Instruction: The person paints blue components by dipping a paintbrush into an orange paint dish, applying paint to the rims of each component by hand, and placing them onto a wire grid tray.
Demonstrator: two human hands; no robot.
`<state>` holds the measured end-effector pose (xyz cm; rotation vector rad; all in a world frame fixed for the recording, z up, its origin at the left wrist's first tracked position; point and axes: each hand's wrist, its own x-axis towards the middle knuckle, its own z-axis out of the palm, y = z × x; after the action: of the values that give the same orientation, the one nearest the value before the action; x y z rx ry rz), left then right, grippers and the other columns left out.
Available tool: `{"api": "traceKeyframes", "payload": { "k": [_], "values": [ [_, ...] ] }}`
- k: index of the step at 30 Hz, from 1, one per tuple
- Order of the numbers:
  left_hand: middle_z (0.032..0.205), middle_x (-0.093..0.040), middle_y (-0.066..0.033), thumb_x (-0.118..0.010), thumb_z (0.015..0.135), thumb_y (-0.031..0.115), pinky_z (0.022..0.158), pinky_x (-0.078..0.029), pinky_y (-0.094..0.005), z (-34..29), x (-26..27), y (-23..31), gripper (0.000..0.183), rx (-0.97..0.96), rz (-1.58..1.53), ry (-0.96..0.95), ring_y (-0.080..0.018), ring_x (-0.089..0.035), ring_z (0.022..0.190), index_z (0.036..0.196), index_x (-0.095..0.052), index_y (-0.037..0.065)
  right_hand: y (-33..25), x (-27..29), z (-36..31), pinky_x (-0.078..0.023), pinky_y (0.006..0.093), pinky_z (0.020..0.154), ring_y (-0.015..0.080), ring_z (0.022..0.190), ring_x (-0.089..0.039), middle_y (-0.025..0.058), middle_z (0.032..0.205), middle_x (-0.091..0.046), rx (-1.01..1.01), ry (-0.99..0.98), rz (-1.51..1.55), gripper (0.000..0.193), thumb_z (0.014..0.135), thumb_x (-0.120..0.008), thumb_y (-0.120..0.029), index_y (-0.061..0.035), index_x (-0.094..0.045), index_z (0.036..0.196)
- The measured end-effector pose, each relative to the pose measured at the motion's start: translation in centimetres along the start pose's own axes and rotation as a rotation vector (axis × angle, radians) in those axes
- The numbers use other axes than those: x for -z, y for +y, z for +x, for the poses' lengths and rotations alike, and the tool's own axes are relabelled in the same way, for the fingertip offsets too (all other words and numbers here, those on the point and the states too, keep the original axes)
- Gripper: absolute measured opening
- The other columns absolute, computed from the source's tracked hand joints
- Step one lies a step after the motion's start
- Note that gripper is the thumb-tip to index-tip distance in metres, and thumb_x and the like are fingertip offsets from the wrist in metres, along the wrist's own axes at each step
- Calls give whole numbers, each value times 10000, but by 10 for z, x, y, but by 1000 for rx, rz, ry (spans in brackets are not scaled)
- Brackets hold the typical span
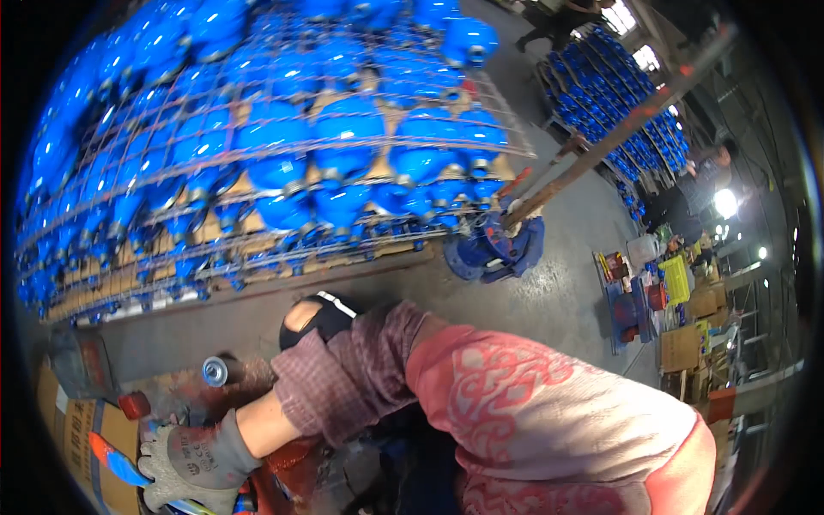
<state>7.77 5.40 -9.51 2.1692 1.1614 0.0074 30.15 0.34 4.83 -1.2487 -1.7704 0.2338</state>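
My right arm reaches across to the lower left, in a pink-and-white patterned sleeve (549, 395) with a plaid cuff (343, 386). At its end my right hand (184, 463) wears a grey glove. Its fingers look curled around a tool with a blue handle and orange tip (120, 459), which sticks out past the knuckles. Other blue, yellow and red bits show under the hand, too covered to name. A spray can (216, 371) stands just beyond the wrist, and a small red container (134, 405) lies close by. My left hand is out of the picture.
Stacked wire racks of glossy blue rounded metal parts (348, 137) fill the upper left. A rusty pole (618, 129) rises from a blue base (498, 249). Farther right are another blue stack (618, 112), boxes (682, 348), a yellow crate (676, 279) and a person (704, 184). A cardboard box (81, 455) lies lower left.
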Motion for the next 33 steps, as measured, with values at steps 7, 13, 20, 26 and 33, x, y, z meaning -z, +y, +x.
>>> {"api": "traceKeyframes", "payload": {
  "k": [7,13,20,26,33],
  "values": [
    [970,-679,-128,-502,925,258,802,-509,-374,-30,-61,-11,239,31,-78,-223,-275,-638,867,1005,-663,101,22,-28,40,-514,428,673,307,854,-637,105,921,-644,266,-115,23,693,599,-725,-692,-241,-666,1122],
    [940,-689,-119,-491,925,250,782,-518,-379,-102,-149,3,239,37,-172,-401,-274,-646,837,972,-677,107,23,-21,39,-514,422,781,297,923,-630,118,1002,-652,297,-80,189,636,624,-782,-532,-196,-642,1145],
    [905,-701,-108,-479,925,240,760,-528,-386,-153,-156,18,249,111,-630,-153,-272,-655,802,933,-693,114,-16,-6,8,-508,413,826,319,947,-620,133,1013,-626,326,-13,77,559,687,-772,-419,-157,-617,1156],
    [1326,-539,-105,-434,1002,367,1078,-363,-391,-147,-35,78,483,80,-1811,358,-233,-500,1234,1371,-457,57,-68,9,-32,-511,407,833,330,965,-611,137,1034,-608,283,-68,108,590,651,-796,-377,-167,-610,1170],
    [1328,-536,-91,-302,989,533,1048,-420,-421,-199,-14,135,583,-306,-2344,286,-262,-529,1211,1374,-441,118,-137,-14,-87,-465,462,862,372,1010,-568,170,1105,-573,210,-285,164,656,693,-755,-413,-171,-546,1265]
  ]
}}
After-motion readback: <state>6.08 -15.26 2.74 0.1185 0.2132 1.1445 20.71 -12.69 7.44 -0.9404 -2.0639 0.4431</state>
